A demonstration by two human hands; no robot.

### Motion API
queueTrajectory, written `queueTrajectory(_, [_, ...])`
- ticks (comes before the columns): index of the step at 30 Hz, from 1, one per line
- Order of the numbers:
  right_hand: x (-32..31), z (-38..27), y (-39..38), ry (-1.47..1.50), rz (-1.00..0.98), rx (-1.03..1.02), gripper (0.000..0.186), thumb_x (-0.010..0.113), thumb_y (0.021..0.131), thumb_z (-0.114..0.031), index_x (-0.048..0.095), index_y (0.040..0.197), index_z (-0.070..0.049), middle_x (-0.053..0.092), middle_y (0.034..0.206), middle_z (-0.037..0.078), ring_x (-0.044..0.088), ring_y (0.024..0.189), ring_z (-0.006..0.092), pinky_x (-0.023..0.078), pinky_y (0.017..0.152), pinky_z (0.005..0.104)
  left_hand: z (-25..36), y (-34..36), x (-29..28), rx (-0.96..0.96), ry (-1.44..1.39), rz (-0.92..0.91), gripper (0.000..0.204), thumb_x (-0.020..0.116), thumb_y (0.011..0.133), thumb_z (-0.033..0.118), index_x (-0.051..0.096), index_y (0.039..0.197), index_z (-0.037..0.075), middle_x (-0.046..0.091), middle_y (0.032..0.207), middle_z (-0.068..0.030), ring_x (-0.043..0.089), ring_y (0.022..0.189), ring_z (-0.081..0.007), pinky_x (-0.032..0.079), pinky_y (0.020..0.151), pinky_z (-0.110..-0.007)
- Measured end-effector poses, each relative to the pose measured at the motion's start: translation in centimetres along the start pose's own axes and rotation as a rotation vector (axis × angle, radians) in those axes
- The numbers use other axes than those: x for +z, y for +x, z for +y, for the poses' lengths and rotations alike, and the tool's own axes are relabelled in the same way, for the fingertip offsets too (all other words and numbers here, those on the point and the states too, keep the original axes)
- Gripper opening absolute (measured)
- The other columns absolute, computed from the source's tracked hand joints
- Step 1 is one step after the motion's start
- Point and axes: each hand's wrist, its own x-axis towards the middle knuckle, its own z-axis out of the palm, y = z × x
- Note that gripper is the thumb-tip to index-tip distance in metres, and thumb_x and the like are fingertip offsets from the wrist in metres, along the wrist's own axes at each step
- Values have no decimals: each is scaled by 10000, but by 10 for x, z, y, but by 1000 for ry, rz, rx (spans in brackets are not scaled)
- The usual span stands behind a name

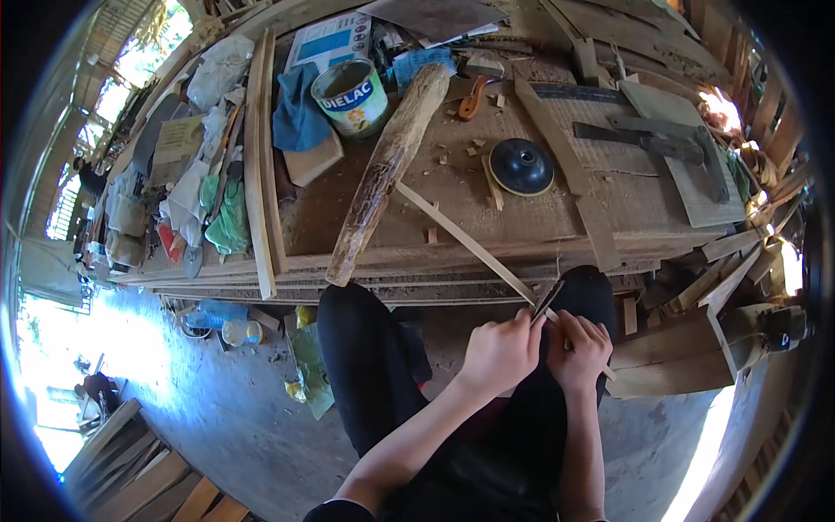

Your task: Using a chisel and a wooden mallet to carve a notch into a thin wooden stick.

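Observation:
A thin pale wooden strip (465,237) slants from a bark-sided piece of wood (383,161) on the bench down to my hands above my right knee. My left hand (500,352) is closed at the lower end of a narrow dark blade (548,297), which crosses the strip. Close beside it, my right hand (578,350) is closed around the near part of the strip, whose end sticks out below the fist. Above the blade stands a thin, curled sliver. My fingers hide the blade's lower end and any handle.
On the wooden bench (435,217) stand a printed tin can (350,100) beside a blue cloth (297,109) and a black domed disc (522,167). An orange-handled tool (472,97) and a hammer-like tool (665,146) lie farther back. Long boards (261,165) and plastic bags (228,217) fill the left.

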Motion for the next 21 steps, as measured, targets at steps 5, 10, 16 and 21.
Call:
queueTrajectory(5, [1, 4, 5, -49, 38, -49, 114, 727, 749, -141, 649, 812, -87, 573, 623, 30, 555, 541, 221, 353, 526, 320, -34, -50, 5, -6, 196, -104, 249, 568, 907, 195, 509, 719, 43, 535, 492, -136, 572, 443, -335, 457, 408, -422])
queueTrajectory(10, [-3, -1, -1, -1, -10, 62, 104, 726, 746, -148, 653, 801, -97, 561, 599, 29, 538, 511, 227, 344, 520, 333, 7, -9, -23, -71, 152, -121, 215, 568, 899, 182, 537, 754, 26, 549, 510, -137, 581, 454, -334, 465, 419, -425])
queueTrajectory(16, [-7, 9, -4, -12, -28, 91, 76, 699, 752, -140, 654, 799, -100, 568, 613, 40, 566, 548, 239, 367, 526, 340, -20, -63, 7, -69, 162, -155, 184, 581, 885, 177, 575, 818, 5, 547, 522, -164, 576, 451, -343, 475, 451, -443])
queueTrajectory(21, [-5, 8, -7, -5, 20, 35, 87, 707, 740, -128, 649, 798, -98, 562, 616, 38, 565, 550, 236, 380, 525, 331, 14, -18, -29, -1, 142, -119, 216, 561, 898, 198, 569, 784, 15, 585, 572, -181, 602, 506, -354, 481, 477, -454])
